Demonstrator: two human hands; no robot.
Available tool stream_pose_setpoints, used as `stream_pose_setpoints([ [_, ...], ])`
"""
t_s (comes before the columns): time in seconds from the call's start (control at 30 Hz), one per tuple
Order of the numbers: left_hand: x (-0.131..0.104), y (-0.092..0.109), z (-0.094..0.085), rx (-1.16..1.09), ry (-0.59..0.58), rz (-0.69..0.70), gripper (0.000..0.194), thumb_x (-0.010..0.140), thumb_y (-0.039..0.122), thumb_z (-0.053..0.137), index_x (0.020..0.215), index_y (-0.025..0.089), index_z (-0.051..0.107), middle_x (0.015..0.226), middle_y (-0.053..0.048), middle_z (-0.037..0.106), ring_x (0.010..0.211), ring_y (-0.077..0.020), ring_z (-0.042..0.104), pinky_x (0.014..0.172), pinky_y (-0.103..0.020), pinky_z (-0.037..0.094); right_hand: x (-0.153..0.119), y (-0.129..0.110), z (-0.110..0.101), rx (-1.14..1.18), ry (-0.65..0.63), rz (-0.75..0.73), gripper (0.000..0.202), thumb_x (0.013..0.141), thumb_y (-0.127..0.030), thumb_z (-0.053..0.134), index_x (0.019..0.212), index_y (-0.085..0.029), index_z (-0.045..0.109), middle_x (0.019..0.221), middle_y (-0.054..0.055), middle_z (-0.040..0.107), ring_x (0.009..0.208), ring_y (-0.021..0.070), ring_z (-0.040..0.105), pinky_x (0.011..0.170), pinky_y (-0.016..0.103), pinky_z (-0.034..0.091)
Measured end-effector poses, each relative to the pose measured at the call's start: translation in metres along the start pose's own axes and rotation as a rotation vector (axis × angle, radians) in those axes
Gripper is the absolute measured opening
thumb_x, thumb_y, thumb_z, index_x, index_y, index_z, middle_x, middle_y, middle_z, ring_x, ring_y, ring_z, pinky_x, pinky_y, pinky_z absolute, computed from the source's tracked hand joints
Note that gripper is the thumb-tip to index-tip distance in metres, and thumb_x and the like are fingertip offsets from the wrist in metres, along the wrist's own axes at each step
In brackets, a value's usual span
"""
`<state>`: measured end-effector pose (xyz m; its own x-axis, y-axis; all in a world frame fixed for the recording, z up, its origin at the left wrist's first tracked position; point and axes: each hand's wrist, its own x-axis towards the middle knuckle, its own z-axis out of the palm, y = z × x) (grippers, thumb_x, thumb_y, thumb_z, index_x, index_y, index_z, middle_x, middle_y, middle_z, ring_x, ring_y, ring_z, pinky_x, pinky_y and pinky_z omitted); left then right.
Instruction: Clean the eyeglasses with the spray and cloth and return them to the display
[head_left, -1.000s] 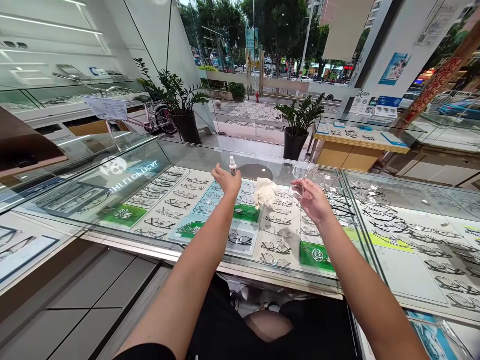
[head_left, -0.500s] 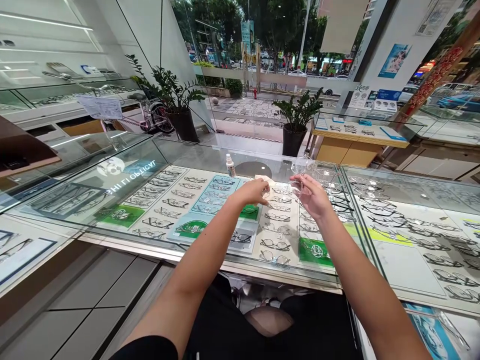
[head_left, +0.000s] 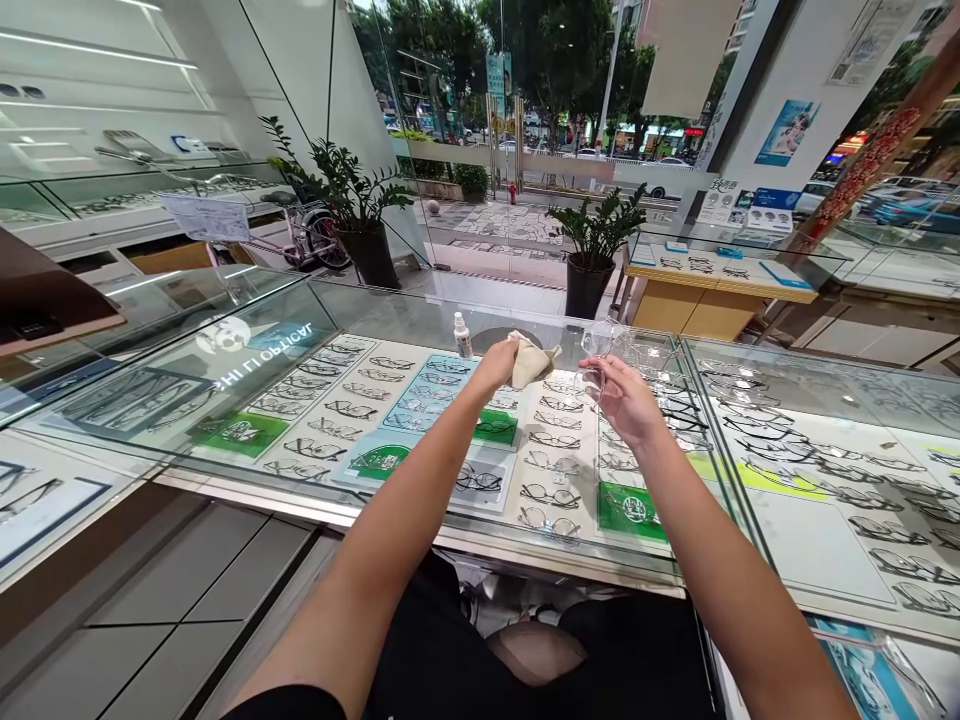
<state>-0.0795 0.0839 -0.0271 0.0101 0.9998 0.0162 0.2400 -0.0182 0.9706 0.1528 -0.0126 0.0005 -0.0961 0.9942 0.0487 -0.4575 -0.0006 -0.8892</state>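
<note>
A cream cleaning cloth (head_left: 531, 362) hangs from the fingers of my left hand (head_left: 498, 364), which are closed on its edge just above the glass counter. My right hand (head_left: 624, 392) pinches a pair of clear-framed eyeglasses (head_left: 598, 342) and holds them up over the counter, right of the cloth. Their thin transparent frame is hard to make out against the glass. A small white spray bottle (head_left: 462, 336) stands upright on the countertop, a little left of and beyond my left hand.
Under the glass top of the display counter (head_left: 420, 310) lie rows of eyeglasses (head_left: 552, 494) and green cards (head_left: 628, 508). A round dark mirror-like disc (head_left: 495, 338) sits behind the cloth. Potted plants (head_left: 589, 280) stand beyond the counter, before the glass shopfront.
My left hand has closed on the cloth and lifted it off the counter. My right hand still holds the eyeglasses in nearly the same place.
</note>
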Motion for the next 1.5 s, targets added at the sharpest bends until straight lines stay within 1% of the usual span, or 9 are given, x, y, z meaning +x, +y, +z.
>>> stream_pose_setpoints([
  [0.13, -0.006, 0.011, 0.002, -0.384, -0.121, -0.166, 0.038, 0.088, 0.052, 0.072, 0.099, 0.015, 0.073, 0.096, -0.009, 0.077, 0.080, -0.0198, 0.069, 0.067, -0.026, 0.050, 0.000, 0.001, 0.000, 0.010, -0.012, 0.009, 0.030, 0.070, -0.044, 0.093, 0.083, -0.025, 0.074, 0.104, 0.001, 0.077, 0.086, 0.0150, 0.064, 0.068, 0.025, 0.050],
  [0.3, -0.015, 0.021, 0.003, -0.566, -0.216, -0.171, 0.033, 0.078, 0.034, 0.087, 0.098, 0.010, 0.075, 0.089, -0.010, 0.076, 0.074, -0.0171, 0.070, 0.064, -0.025, 0.054, 0.000, 0.002, 0.000, 0.007, -0.050, 0.026, 0.028, 0.072, -0.043, 0.092, 0.081, -0.024, 0.073, 0.104, 0.002, 0.077, 0.086, 0.0148, 0.064, 0.071, 0.026, 0.049],
  [0.57, -0.019, 0.026, -0.001, -0.663, -0.295, -0.298, 0.020, 0.090, 0.022, 0.076, 0.103, 0.006, 0.076, 0.092, -0.014, 0.078, 0.076, -0.0218, 0.075, 0.066, -0.032, 0.061, -0.001, 0.004, 0.002, -0.057, -0.099, 0.040, 0.026, 0.075, -0.042, 0.089, 0.081, -0.023, 0.072, 0.102, 0.004, 0.077, 0.086, 0.0165, 0.063, 0.071, 0.029, 0.044],
  [0.7, -0.022, 0.030, 0.001, -0.754, -0.312, -0.300, 0.019, 0.095, 0.017, 0.067, 0.108, 0.006, 0.075, 0.102, -0.016, 0.079, 0.084, -0.0211, 0.076, 0.075, -0.030, 0.062, 0.000, 0.007, 0.001, -0.092, -0.106, 0.049, 0.026, 0.077, -0.043, 0.087, 0.082, -0.023, 0.072, 0.103, 0.005, 0.077, 0.087, 0.0169, 0.062, 0.069, 0.029, 0.042],
  [0.93, -0.029, 0.041, 0.004, -0.838, -0.326, -0.306, 0.022, 0.099, 0.018, 0.058, 0.110, 0.008, 0.074, 0.102, -0.014, 0.079, 0.093, -0.0215, 0.076, 0.084, -0.030, 0.062, 0.000, 0.009, -0.001, -0.147, -0.094, 0.037, 0.026, 0.077, -0.044, 0.086, 0.082, -0.024, 0.071, 0.104, 0.004, 0.078, 0.086, 0.0170, 0.062, 0.074, 0.031, 0.042],
  [1.07, -0.030, 0.042, -0.002, -0.843, -0.398, -0.274, 0.026, 0.084, 0.012, 0.063, 0.108, 0.009, 0.074, 0.104, -0.015, 0.078, 0.095, -0.0249, 0.075, 0.076, -0.031, 0.061, 0.000, 0.008, -0.003, -0.234, -0.094, 0.006, 0.022, 0.080, -0.044, 0.083, 0.083, -0.024, 0.073, 0.104, 0.003, 0.079, 0.085, 0.0160, 0.060, 0.073, 0.030, 0.041],
  [1.2, -0.029, 0.038, -0.011, -0.746, -0.527, -0.209, 0.055, 0.055, 0.000, 0.057, 0.108, 0.008, 0.072, 0.100, -0.016, 0.078, 0.085, -0.0251, 0.075, 0.060, -0.027, 0.055, 0.000, 0.005, -0.007, -0.370, -0.147, 0.018, 0.021, 0.083, -0.044, 0.080, 0.085, -0.023, 0.076, 0.102, 0.004, 0.079, 0.084, 0.0162, 0.060, 0.073, 0.031, 0.041],
  [1.33, -0.032, 0.037, -0.017, -0.667, -0.603, -0.139, 0.068, 0.050, 0.001, 0.054, 0.116, 0.007, 0.069, 0.098, -0.015, 0.078, 0.079, -0.0226, 0.074, 0.062, -0.026, 0.054, 0.001, 0.002, -0.009, -0.368, -0.148, 0.060, 0.024, 0.080, -0.045, 0.083, 0.085, -0.022, 0.077, 0.102, 0.005, 0.079, 0.085, 0.0162, 0.061, 0.072, 0.030, 0.040],
  [1.5, -0.040, 0.042, -0.015, -0.649, -0.687, -0.061, 0.070, 0.046, 0.000, 0.061, 0.115, 0.009, 0.070, 0.114, -0.018, 0.077, 0.101, -0.0295, 0.074, 0.074, -0.029, 0.057, 0.002, 0.000, -0.012, -0.262, -0.148, 0.122, 0.025, 0.077, -0.044, 0.086, 0.086, -0.022, 0.078, 0.104, 0.005, 0.078, 0.084, 0.0147, 0.061, 0.071, 0.028, 0.041],
])
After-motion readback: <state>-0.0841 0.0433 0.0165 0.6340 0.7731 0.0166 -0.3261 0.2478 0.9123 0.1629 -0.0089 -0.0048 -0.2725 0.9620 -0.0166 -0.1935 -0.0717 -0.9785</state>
